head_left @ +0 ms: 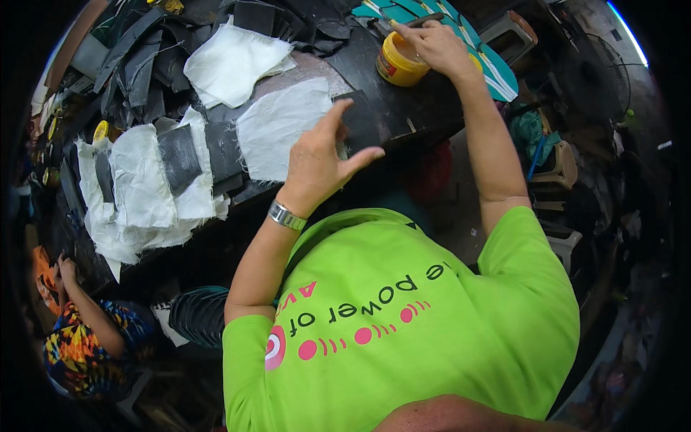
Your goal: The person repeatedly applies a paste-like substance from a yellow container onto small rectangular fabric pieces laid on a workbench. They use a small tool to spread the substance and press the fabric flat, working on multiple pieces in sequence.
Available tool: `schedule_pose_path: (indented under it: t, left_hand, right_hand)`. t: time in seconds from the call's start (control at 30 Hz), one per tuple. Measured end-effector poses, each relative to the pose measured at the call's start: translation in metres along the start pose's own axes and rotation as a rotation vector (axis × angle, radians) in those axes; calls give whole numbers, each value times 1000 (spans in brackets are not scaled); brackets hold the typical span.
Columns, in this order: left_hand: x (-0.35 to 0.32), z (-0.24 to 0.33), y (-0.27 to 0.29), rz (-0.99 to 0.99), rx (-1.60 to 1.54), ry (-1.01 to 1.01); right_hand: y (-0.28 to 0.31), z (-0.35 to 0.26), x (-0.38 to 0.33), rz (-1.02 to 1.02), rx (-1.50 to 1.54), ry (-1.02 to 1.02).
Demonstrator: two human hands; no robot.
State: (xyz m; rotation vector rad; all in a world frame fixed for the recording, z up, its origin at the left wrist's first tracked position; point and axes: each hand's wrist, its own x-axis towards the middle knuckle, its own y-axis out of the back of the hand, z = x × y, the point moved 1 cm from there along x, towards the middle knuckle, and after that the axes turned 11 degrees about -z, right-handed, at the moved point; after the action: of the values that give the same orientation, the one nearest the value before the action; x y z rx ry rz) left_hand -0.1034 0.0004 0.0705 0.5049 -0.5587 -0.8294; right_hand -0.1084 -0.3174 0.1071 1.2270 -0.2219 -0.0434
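My left hand (320, 155) is open, thumb and fingers spread, above the edge of a white frayed cloth piece (277, 122) and a flat black piece (363, 122). Nothing shows in its grasp. At the far right of the table, my right hand (439, 49) is closed over the mouth of a yellow tub (399, 63). Its fingers hold a dark stick-like tool (421, 19); the tool's other end is hidden. Beyond my left hand lies a stack of white cloth (234, 65). More white cloth (144, 176) with black pieces on it lies along the table's near left edge.
Black strips and scraps (147, 68) are heaped at the far left. Teal sheets with pale strips (497, 68) lie beyond the tub. A person in a patterned top (86, 345) is at the lower left. A fan (597, 75) and a beige plastic stool (561, 169) stand at the right.
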Motion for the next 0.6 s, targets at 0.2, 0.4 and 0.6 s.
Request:
schedule_pose_path:
  t: [0.2,0.4,0.6]
  left_hand:
    - [16,-55,11,60,166,-13]
    - [13,-79,4,-4,548,-20]
    - [20,-90,11,-47,558,43]
  right_hand:
    - [-18,18,13,-276,414,-273]
    - [27,-8,-33,-351,395,-464]
    - [9,-88,-57,-383,1244,170]
